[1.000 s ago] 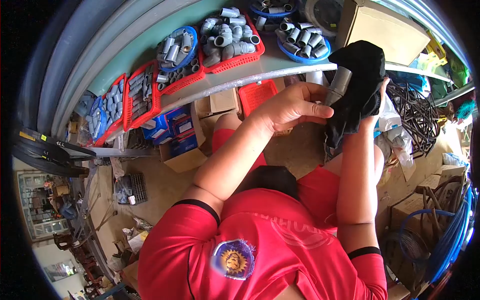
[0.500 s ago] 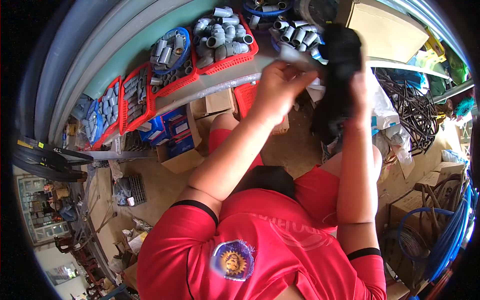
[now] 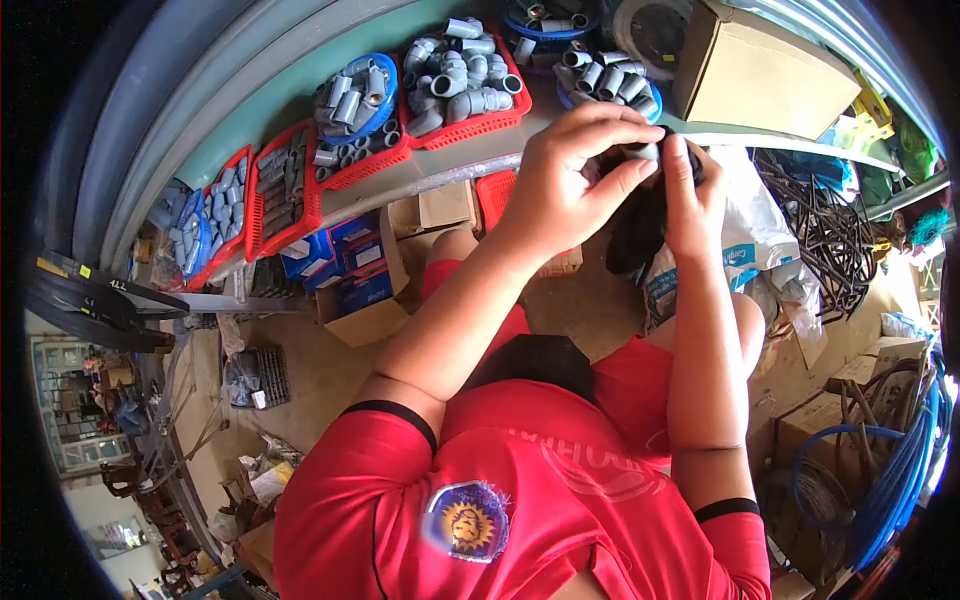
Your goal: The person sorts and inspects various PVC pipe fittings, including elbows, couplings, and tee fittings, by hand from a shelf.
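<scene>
My left hand (image 3: pixel 585 170) curls its fingers and thumb round a small pale grey piece (image 3: pixel 642 151), partly hidden by the fingers. Touching the same spot from the other side, my right hand (image 3: pixel 695 200) grips a dark, soft-looking black item (image 3: pixel 636 228) that hangs below the fingers. The two hands almost meet over the top of this item. Its exact shape is hidden by the hands. Behind them, a blue basket (image 3: pixel 655 103) holds grey pipe fittings (image 3: pixel 612 80).
Red baskets (image 3: pixel 470 130) of grey fittings line the shelf at the upper left. A cardboard box (image 3: pixel 765 75) stands at the upper right, above a white bag (image 3: pixel 750 215) and dark coiled rods (image 3: pixel 825 235). Blue hose (image 3: pixel 905 470) lies at the right; an open carton (image 3: pixel 370 322) sits below the shelf.
The black item has come down from its raised position and hangs lower. The hands have closed together, bringing the pale piece against the black item's top.
</scene>
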### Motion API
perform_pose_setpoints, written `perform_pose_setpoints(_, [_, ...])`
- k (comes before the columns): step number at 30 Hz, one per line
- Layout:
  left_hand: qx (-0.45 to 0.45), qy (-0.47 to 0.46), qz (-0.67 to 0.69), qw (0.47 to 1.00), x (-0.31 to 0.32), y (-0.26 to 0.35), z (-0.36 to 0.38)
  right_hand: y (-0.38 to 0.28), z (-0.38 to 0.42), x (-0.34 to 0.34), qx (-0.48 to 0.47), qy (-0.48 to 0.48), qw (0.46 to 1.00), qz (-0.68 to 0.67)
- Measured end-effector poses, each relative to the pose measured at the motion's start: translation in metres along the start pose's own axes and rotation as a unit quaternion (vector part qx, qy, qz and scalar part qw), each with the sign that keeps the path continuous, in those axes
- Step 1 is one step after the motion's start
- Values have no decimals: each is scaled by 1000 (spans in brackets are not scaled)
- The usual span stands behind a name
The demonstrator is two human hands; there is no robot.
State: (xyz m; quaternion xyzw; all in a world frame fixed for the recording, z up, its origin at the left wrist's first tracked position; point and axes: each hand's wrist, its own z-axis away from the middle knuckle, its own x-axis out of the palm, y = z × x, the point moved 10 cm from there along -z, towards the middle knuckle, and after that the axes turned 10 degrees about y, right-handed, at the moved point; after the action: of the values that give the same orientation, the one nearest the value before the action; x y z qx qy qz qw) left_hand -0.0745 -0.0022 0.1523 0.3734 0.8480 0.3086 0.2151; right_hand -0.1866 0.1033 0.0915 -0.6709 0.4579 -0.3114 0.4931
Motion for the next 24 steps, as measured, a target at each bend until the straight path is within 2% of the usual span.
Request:
perform_pose_setpoints(2, [51,21,-12,998,0,12,0,11,-3,0,48,7,995,-86])
perform_pose_setpoints(4, [66,34,-34,997,4,22,5,21,5,-6,161,110,959,-205])
perform_pose_setpoints(6, [77,62,-48,994,8,29,10,31,6,-5,204,117,935,-266])
perform_pose_setpoints(10, [92,57,-63,992,9,38,11,38,5,-1,206,110,898,-374])
perform_pose_setpoints(11, [94,52,-69,992,10,40,11,38,5,-3,193,104,905,-365])
perform_pose_setpoints(14, [115,55,-70,989,10,40,14,24,8,-15,200,180,888,-373])
perform_pose_setpoints(15, [121,60,-72,988,10,39,16,25,6,-15,201,168,892,-370])
perform_pose_setpoints(18, [107,72,-71,989,12,33,26,22,9,-27,192,210,887,-364])
perform_pose_setpoints(19, [111,71,-69,989,14,32,28,42,6,-33,195,217,899,-327])
perform_pose_setpoints(24, [82,45,-84,992,21,17,39,64,-2,-45,176,184,878,-405])
